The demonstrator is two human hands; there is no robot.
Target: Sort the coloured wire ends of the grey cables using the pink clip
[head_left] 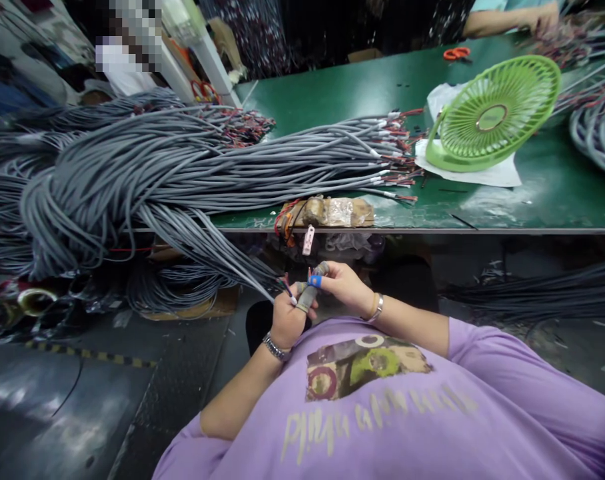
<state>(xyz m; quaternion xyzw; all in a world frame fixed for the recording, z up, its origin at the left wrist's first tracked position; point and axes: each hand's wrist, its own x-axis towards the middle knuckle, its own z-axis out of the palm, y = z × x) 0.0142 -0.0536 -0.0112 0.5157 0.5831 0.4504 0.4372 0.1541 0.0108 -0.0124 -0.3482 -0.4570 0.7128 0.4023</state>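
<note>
My left hand (287,313) is closed around the end of a grey cable (242,267) that runs down from the big bundle, with thin coloured wires sticking out at its tip. My right hand (345,285) is closed too, its taped fingertips pinching at those wire ends right beside the left hand. Both hands sit just below the table's front edge, above my lap. A large heap of grey cables (132,173) lies across the green table (532,193) and hangs off its left end.
A green fan (492,113) lies tilted on white paper at the right. Orange scissors (456,53) lie at the far edge, near another person's arm (507,20). A taped block (327,212) sits on the front edge. More cables hang at right.
</note>
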